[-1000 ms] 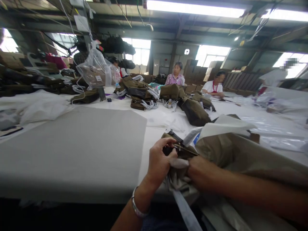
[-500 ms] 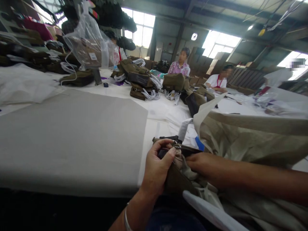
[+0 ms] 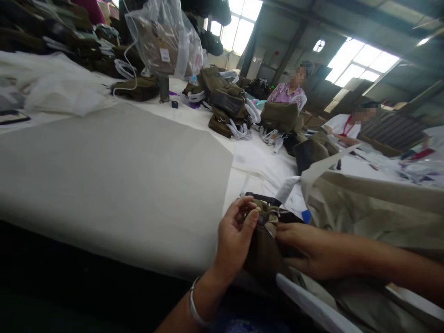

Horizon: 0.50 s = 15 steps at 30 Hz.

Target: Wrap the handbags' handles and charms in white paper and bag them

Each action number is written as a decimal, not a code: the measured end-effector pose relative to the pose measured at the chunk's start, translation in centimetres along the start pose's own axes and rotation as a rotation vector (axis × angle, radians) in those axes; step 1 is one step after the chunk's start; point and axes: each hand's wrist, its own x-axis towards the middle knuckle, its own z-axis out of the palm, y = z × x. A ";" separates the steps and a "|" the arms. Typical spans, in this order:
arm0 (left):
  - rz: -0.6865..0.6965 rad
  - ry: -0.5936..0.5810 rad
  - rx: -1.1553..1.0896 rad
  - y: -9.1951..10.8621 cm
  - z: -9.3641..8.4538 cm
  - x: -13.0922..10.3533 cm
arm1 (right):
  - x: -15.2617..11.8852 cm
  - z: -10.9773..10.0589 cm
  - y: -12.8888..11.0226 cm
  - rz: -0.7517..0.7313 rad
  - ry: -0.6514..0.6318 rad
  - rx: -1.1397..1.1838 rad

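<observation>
A dark brown-olive bag [image 3: 263, 254] lies at the table's near edge, its mouth open. My left hand [image 3: 237, 231], with a bangle at the wrist, is curled at the bag's left corner, thumb and fingers closed on its edge. From the right, my right hand [image 3: 298, 245] reaches into the opening; its fingertips are hidden inside. A white-wrapped strap [image 3: 287, 189] rises behind the bag, and another wrapped strap [image 3: 312, 305] lies in front. Large beige cloth [image 3: 374, 212] is bunched behind and below my right forearm.
Grey sheet material [image 3: 121, 185] covers the table at left. Olive bags [image 3: 225, 101] are piled beyond, beside a plastic-wrapped bag [image 3: 163, 46] on a post. A phone-like object [image 3: 14, 117] lies at far left. Two people [image 3: 286, 92] are across the table.
The view has shifted and tilted, so the table and piles appear farther right. My right hand shows more of its back at the bag's mouth, where the pale lining is less visible.
</observation>
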 end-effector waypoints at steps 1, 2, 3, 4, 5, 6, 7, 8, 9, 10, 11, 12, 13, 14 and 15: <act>0.065 0.001 0.027 0.0 -1.3 -0.4 | -1.5 -0.9 -0.3 0.005 -0.028 -0.086; 0.166 0.001 0.093 -0.2 -2.5 -1.1 | -2.9 -1.4 -0.5 0.023 -0.025 -0.189; 0.293 -0.008 0.193 -0.6 -3.5 -1.9 | -4.1 -1.5 -0.6 0.057 -0.005 -0.283; 0.438 -0.032 0.316 -1.1 -4.4 -2.8 | -5.1 -1.3 -0.5 0.098 0.014 -0.347; 0.576 -0.071 0.443 -1.7 -5.0 -3.7 | -5.7 -0.6 -0.3 0.136 0.019 -0.383; 0.695 -0.121 0.567 -2.4 -5.3 -4.5 | -6.0 0.2 0.1 0.169 0.006 -0.391; 0.781 -0.164 0.680 -3.1 -5.4 -5.1 | -6.0 1.2 0.6 0.196 -0.014 -0.384; 0.833 -0.193 0.777 -3.7 -5.3 -5.6 | -5.7 2.2 1.2 0.214 -0.030 -0.372; 0.862 -0.201 0.861 -4.2 -5.0 -5.7 | -5.1 3.1 1.8 0.224 -0.047 -0.363; 0.872 -0.193 0.927 -4.5 -4.7 -5.7 | -4.5 3.7 2.4 0.228 -0.062 -0.359; 0.866 -0.177 0.968 -4.7 -4.3 -5.4 | -3.8 4.1 3.0 0.232 -0.076 -0.357; 0.850 -0.163 0.975 -4.8 -3.9 -5.0 | -3.2 4.3 3.4 0.235 -0.087 -0.355; 0.823 -0.160 0.948 -4.6 -3.5 -4.6 | -2.8 4.2 3.8 0.235 -0.095 -0.347; 0.782 -0.161 0.894 -4.3 -3.0 -4.3 | -2.6 3.9 4.1 0.233 -0.104 -0.330; 0.725 -0.161 0.821 -3.9 -2.5 -4.1 | -2.6 3.5 4.3 0.229 -0.105 -0.309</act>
